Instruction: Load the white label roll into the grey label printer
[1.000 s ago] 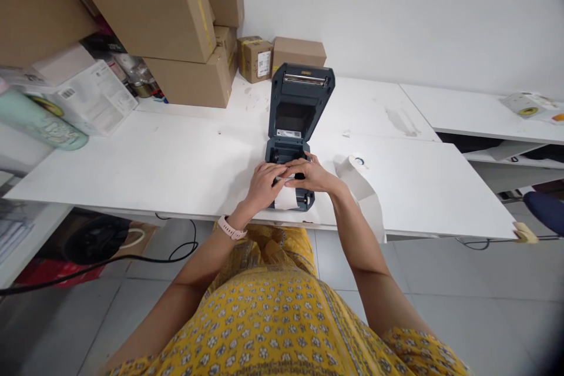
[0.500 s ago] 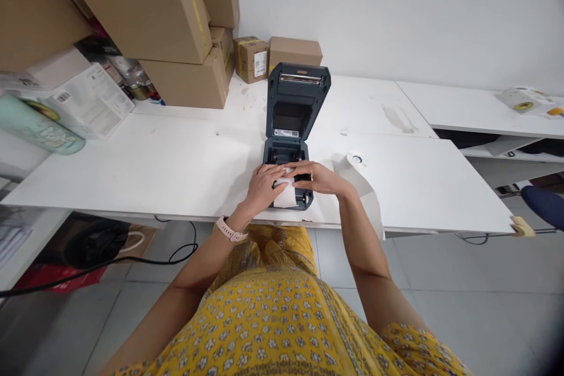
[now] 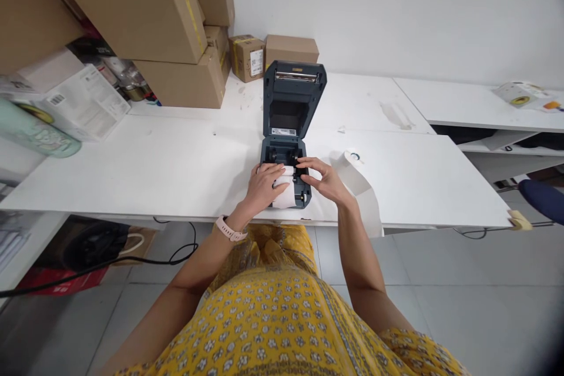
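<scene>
A dark label printer (image 3: 294,100) stands on the white table with its lid raised and tilted back. In its bay lies a small white paper roll (image 3: 288,171), and a strip of its paper (image 3: 285,195) hangs over the front of the printer. My left hand (image 3: 264,184) grips the left part of the roll, thumb in front and fingers over the top. My right hand (image 3: 324,179) is at the printer's right side, thumb and fingers apart, just beyond the roll's right end. It holds nothing that I can see.
To the right lies another paper roll (image 3: 353,156), its long strip trailing over the table's front edge. Cardboard boxes (image 3: 176,79) are stacked at the back left. A green bottle (image 3: 39,129) and a white box (image 3: 88,100) are on the far left.
My right hand has drawn back to the right from the roll, and its fingers have spread apart. The left hand stays on the roll, more of which now shows.
</scene>
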{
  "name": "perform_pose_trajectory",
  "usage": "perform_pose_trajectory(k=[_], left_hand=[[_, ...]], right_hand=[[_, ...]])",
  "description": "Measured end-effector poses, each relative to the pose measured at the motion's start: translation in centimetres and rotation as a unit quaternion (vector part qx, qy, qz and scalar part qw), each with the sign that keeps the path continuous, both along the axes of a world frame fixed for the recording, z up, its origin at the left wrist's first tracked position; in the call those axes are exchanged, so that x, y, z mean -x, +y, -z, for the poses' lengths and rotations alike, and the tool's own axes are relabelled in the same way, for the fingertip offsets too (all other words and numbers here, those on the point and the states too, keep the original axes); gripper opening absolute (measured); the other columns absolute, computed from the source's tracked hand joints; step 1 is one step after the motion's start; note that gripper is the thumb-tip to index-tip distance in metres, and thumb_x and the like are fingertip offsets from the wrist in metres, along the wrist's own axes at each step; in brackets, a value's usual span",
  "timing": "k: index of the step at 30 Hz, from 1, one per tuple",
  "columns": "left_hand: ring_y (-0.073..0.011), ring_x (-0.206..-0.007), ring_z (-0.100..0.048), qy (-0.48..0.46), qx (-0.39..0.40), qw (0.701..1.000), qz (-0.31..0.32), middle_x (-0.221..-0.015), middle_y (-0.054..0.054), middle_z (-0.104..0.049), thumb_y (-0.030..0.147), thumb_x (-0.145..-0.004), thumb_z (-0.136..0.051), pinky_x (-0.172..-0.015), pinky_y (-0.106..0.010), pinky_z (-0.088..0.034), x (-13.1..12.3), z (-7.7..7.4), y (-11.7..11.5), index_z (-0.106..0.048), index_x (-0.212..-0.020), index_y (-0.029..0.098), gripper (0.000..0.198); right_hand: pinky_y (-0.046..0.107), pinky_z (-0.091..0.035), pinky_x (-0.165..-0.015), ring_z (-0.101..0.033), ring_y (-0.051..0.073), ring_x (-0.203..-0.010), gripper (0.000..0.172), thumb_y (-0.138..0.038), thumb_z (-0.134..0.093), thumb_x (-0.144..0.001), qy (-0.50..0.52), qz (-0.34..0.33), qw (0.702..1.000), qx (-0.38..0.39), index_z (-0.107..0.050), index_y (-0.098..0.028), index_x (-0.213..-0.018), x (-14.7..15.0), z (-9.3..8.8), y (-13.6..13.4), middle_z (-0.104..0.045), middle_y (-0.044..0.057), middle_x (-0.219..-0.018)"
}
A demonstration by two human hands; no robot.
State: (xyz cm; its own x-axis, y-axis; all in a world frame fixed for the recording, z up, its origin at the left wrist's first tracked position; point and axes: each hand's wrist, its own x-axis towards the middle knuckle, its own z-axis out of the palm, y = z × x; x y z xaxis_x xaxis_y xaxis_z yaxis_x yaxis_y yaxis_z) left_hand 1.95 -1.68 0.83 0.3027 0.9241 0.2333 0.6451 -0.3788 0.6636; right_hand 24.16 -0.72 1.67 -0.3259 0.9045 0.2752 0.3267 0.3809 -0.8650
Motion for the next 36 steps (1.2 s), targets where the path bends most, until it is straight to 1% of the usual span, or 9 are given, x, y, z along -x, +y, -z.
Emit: perform_pose_trajectory(k=[7, 12, 16, 18, 21, 24, 28, 32, 36], left_hand=[[-0.0291, -0.131, -0.053, 0.005, -0.008, 1.0, 0.004, -0.137, -0.008, -0.067, 0.027, -0.083, -0.071, -0.118, -0.052, -0.028, 0.0, 0.1, 0.1, -0.073, -0.119, 0.025, 0.036], [-0.0287, -0.134, -0.051, 0.012, 0.008, 1.0, 0.02, -0.14, -0.007, -0.065, 0.027, -0.085, -0.068, -0.122, -0.054, -0.02, 0.3, -0.4, -0.2, -0.071, -0.118, 0.026, 0.034], [-0.0291, -0.136, -0.049, 0.017, 0.028, 0.999, 0.029, -0.141, -0.006, -0.064, 0.025, -0.085, -0.067, -0.123, -0.058, -0.012, 0.5, -0.8, -0.3, -0.072, -0.111, 0.027, 0.026], [-0.0291, -0.137, -0.047, 0.017, 0.037, 0.999, 0.035, -0.142, -0.005, -0.063, 0.026, -0.087, -0.065, -0.123, -0.06, -0.011, 0.6, -0.9, -0.2, -0.073, -0.108, 0.029, 0.023], [-0.0289, -0.138, -0.046, 0.017, 0.043, 0.998, 0.046, -0.144, -0.005, -0.062, 0.027, -0.088, -0.064, -0.124, -0.06, -0.011, 0.8, -0.9, -0.1, -0.076, -0.108, 0.031, 0.024], [-0.0292, -0.138, -0.046, 0.014, 0.043, 0.998, 0.055, -0.145, -0.003, -0.061, 0.028, -0.089, -0.064, -0.124, -0.062, -0.01, 1.0, -0.7, 0.0, -0.078, -0.107, 0.034, 0.024], [-0.0295, -0.137, -0.047, 0.003, 0.036, 0.998, 0.053, -0.143, -0.002, -0.062, 0.027, -0.089, -0.065, -0.124, -0.063, -0.008, 1.1, -0.3, 0.0, -0.08, -0.101, 0.037, 0.022], [-0.03, -0.138, -0.046, 0.014, 0.032, 0.998, 0.056, -0.145, -0.002, -0.061, 0.027, -0.088, -0.066, -0.124, -0.064, -0.006, 1.0, -0.2, 0.0, -0.08, -0.101, 0.036, 0.022], [-0.0312, -0.142, -0.042, 0.038, 0.036, 0.996, 0.068, -0.15, -0.003, -0.056, 0.029, -0.088, -0.067, -0.124, -0.065, -0.007, 1.0, -0.4, -0.3, -0.08, -0.103, 0.037, 0.021]], right_hand=[[0.049, -0.039, -0.117, -0.057, 0.025, -0.13, 0.024, -0.04, -0.068, -0.09, -0.007, 0.011, 1.0, -0.019, -0.071, -0.028, -0.111, 0.6, 0.4, -0.6, -0.063, 0.008, -0.134], [0.048, -0.04, -0.114, -0.055, 0.025, -0.129, 0.021, -0.04, -0.061, -0.094, -0.043, 0.028, 0.997, -0.048, -0.072, -0.027, -0.107, 1.2, 0.8, -1.0, -0.062, 0.009, -0.13], [0.05, -0.04, -0.112, -0.054, 0.026, -0.126, 0.019, -0.037, -0.059, -0.095, -0.087, 0.033, 0.994, -0.063, -0.073, -0.028, -0.105, 1.6, 1.0, -1.3, -0.063, 0.009, -0.128], [0.05, -0.041, -0.111, -0.054, 0.026, -0.125, 0.019, -0.037, -0.059, -0.095, -0.09, 0.037, 0.993, -0.063, -0.072, -0.028, -0.106, 1.7, 1.0, -1.3, -0.062, 0.008, -0.128], [0.05, -0.04, -0.11, -0.054, 0.027, -0.125, 0.019, -0.038, -0.057, -0.096, -0.092, 0.03, 0.993, -0.066, -0.071, -0.028, -0.104, 1.5, 1.1, -1.3, -0.062, 0.009, -0.128], [0.051, -0.04, -0.11, -0.054, 0.027, -0.124, 0.02, -0.038, -0.054, -0.098, -0.1, 0.016, 0.992, -0.07, -0.07, -0.027, -0.102, 1.3, 1.1, -1.3, -0.063, 0.009, -0.128], [0.05, -0.038, -0.11, -0.053, 0.026, -0.125, 0.02, -0.036, -0.051, -0.1, -0.105, 0.01, 0.991, -0.08, -0.069, -0.027, -0.101, 1.2, 1.3, -1.3, -0.063, 0.009, -0.127], [0.05, -0.038, -0.111, -0.053, 0.026, -0.126, 0.018, -0.037, -0.053, -0.099, -0.089, 0.022, 0.992, -0.081, -0.067, -0.027, -0.105, 1.3, 1.4, -1.3, -0.062, 0.009, -0.128], [0.05, -0.04, -0.111, -0.054, 0.026, -0.125, 0.02, -0.04, -0.055, -0.098, -0.083, 0.029, 0.993, -0.073, -0.067, -0.028, -0.108, 1.5, 1.4, -1.5, -0.063, 0.008, -0.128]])
